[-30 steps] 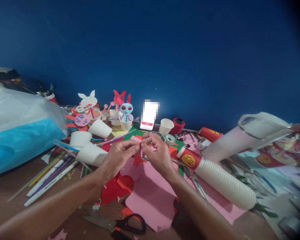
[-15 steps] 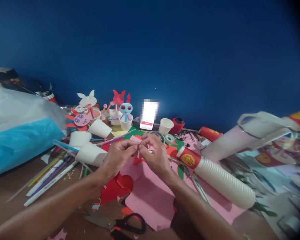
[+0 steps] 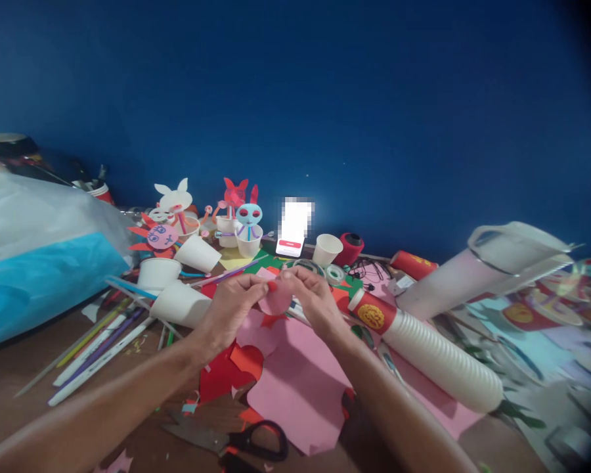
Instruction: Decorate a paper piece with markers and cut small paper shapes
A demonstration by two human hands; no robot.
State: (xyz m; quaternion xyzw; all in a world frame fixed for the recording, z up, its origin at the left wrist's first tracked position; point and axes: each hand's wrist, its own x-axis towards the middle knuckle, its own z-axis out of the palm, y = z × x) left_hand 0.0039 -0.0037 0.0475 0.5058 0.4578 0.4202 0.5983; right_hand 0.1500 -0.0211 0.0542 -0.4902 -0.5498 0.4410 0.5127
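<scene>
My left hand [image 3: 234,307] pinches a small red paper piece [image 3: 272,287] between thumb and forefinger. A round pink paper cutout [image 3: 278,301] hangs from the closed fingertips of my right hand [image 3: 318,303]. The red piece lies at the cutout's upper left edge; I cannot tell whether they are joined. Under both hands lies a large sheet of pink paper [image 3: 298,387] with scalloped edges. Beside it are red paper scraps [image 3: 221,374]. Black-handled scissors [image 3: 226,439] rest open on the table near the front.
Paper-cup figures with animal heads [image 3: 249,217] stand at the back left. White cups [image 3: 180,303] lie near my left wrist, beside several pens [image 3: 98,358]. A long stack of paper cups [image 3: 438,355] lies right of my right forearm. A lit phone [image 3: 290,246] leans against the blue wall.
My fingertips have moved slightly apart, the right hand shifting to the right. The round pink cutout and red piece between them now show clearly.
</scene>
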